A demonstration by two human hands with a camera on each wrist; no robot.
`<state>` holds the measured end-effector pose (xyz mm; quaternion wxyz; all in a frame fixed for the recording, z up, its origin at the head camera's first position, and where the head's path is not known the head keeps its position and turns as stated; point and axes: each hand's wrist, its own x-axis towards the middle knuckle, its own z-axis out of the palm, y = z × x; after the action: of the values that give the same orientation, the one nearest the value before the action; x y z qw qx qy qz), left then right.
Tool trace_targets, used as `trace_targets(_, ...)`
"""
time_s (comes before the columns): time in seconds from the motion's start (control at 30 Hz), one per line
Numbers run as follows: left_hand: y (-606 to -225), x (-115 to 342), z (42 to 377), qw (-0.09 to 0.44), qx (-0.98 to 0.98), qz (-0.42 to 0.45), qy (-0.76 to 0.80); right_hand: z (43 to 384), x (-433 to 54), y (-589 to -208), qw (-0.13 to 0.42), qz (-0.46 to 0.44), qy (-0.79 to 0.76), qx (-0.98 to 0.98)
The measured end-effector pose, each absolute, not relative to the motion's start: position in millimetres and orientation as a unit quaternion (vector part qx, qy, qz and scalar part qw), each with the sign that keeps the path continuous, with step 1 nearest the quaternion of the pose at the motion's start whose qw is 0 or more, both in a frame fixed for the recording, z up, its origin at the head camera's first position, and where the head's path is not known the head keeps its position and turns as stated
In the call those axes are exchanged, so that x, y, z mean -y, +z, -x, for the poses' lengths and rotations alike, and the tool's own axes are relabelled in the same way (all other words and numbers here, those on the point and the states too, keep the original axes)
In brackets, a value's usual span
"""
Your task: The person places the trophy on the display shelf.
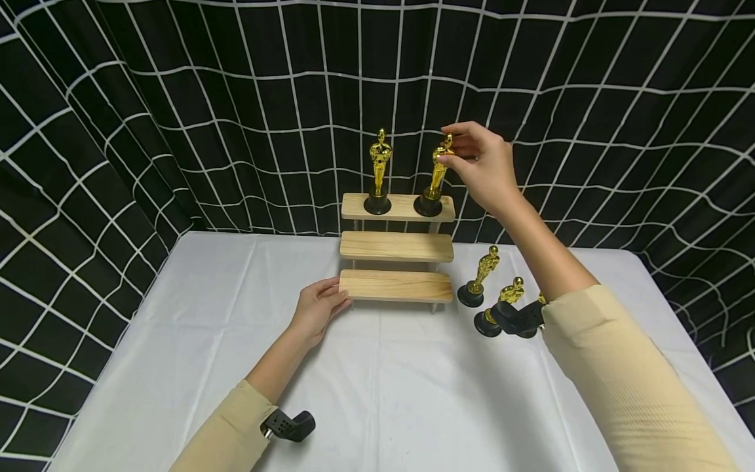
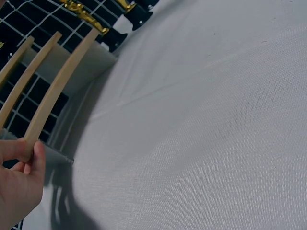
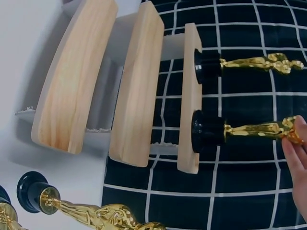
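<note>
A three-step wooden display stand (image 1: 396, 246) stands on the white table. My left hand (image 1: 318, 308) pinches the left end of its lowest step, thumb on one face and fingers beneath, as the left wrist view shows. On the top step's right end is a gold trophy figurine (image 3: 259, 130) with a round black base. My right hand (image 1: 480, 164) pinches this figurine near its head, and its base sits right at the board. Another gold trophy figurine (image 1: 380, 167) stands upright on the top step's left part. The middle and lowest steps bear nothing.
Several more trophies stand on the table right of the stand, including a near one (image 1: 479, 275) and another (image 1: 498, 308) partly behind the right wrist camera (image 1: 519, 317). A black curtain with a white grid (image 1: 265, 98) hangs close behind the stand.
</note>
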<state>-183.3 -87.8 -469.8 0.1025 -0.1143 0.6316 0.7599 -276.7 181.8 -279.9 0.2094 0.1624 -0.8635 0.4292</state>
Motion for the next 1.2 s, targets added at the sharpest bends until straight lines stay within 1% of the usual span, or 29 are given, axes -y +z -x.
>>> trace_targets(0.47,-469,87,183,0.099,-0.632,0.118,0.76,288,-175,-281,0.195,-0.16,0.416,0.873)
trace_targets(0.87,-470,88,183,0.102,-0.631,0.119,0.76,292,-173,-279,0.157,-0.153,0.408,0.886)
trace_targets(1.2,-472,88,184,0.103,-0.634,0.118,0.757,285,-179,-282,0.125,-0.141,0.409,0.893)
